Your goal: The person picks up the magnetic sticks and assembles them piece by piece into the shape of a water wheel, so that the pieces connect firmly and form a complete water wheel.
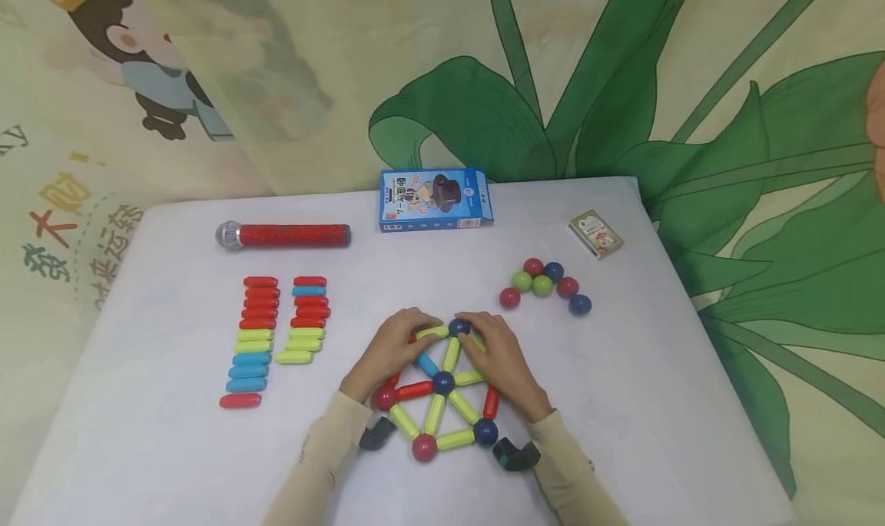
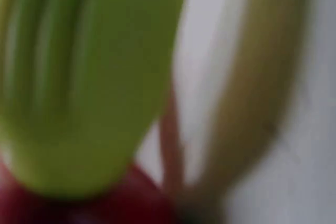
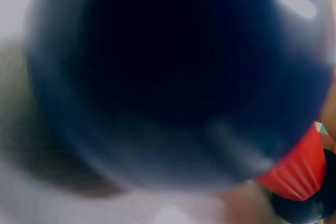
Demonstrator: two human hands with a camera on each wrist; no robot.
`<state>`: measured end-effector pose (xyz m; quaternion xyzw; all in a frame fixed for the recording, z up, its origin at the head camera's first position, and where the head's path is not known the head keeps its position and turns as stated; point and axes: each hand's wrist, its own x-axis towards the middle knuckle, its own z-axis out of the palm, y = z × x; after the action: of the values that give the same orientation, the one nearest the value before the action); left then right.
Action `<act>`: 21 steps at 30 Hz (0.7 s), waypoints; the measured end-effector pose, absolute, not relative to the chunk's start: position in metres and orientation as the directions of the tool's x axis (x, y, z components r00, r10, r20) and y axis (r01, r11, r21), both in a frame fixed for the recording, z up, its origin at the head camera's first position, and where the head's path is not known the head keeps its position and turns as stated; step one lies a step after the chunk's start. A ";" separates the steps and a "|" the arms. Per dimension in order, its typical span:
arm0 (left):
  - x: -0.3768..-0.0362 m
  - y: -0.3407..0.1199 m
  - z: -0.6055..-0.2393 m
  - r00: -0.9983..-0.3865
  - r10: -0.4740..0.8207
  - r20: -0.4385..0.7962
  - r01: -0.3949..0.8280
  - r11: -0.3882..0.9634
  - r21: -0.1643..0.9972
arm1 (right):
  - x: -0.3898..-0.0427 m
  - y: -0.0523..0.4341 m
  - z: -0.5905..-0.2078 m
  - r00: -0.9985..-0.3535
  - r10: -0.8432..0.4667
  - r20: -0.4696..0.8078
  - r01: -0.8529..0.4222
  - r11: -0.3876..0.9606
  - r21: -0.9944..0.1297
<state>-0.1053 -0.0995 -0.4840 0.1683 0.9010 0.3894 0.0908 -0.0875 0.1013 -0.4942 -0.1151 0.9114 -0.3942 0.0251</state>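
Nearest the camera, at the table's near edge: two cream sleeves, a black curved piece by each wrist (image 1: 376,434) (image 1: 515,454). Just beyond lies the rod-and-ball wheel (image 1: 442,403), flat on the white table (image 1: 138,449), centred near the front edge: blue hub ball (image 1: 443,382), yellow-green, red and blue spoke rods, red and blue rim balls.

Left hand (image 1: 390,349) curls its fingers over a yellow-green rod (image 1: 433,332) at the wheel's far rim, gripping it. Right hand (image 1: 499,357) pinches the dark blue top ball (image 1: 459,327), fingers curled on it. Judged: both hands bear on one joint so the rod end meets the ball while the rest stays flat.

Wrist views too blurred; left shows green rod and red ball close up, right a blue ball.

Spare rods (image 1: 276,330) in two rows toward the left edge; loose balls (image 1: 546,286) toward the right. Red microphone (image 1: 283,236), blue box (image 1: 435,199) at the far edge, flap shut, contents unseen. Small card pack (image 1: 596,234) at the far right corner, also closed.
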 end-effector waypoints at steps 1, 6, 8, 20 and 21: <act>-0.105 -0.099 -0.484 -0.926 0.377 -0.026 0.236 0.631 0.739 | -0.088 0.102 -0.494 -0.973 -0.227 0.050 -0.192 0.663 -0.724; -0.105 -0.098 -0.485 -0.925 0.380 -0.003 0.240 0.590 0.771 | -0.089 0.103 -0.496 -0.973 -0.226 0.050 -0.191 0.658 -0.728; -0.105 -0.098 -0.486 -0.926 0.376 0.000 0.238 0.586 0.775 | -0.089 0.103 -0.497 -0.973 -0.226 0.042 -0.184 0.657 -0.731; -0.103 -0.116 -0.484 -0.951 0.306 -0.037 0.154 0.576 0.802 | -0.085 0.110 -0.493 -0.971 -0.213 0.109 -0.223 0.643 -0.732; -0.102 -0.121 -0.483 -0.960 0.280 -0.032 0.142 0.578 0.804 | -0.082 0.112 -0.491 -0.970 -0.201 0.139 -0.238 0.652 -0.720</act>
<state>-0.1015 -0.1209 -0.4829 0.1190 0.8847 0.4439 0.0777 -0.0817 0.1118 -0.4908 -0.1210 0.9084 -0.3995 -0.0231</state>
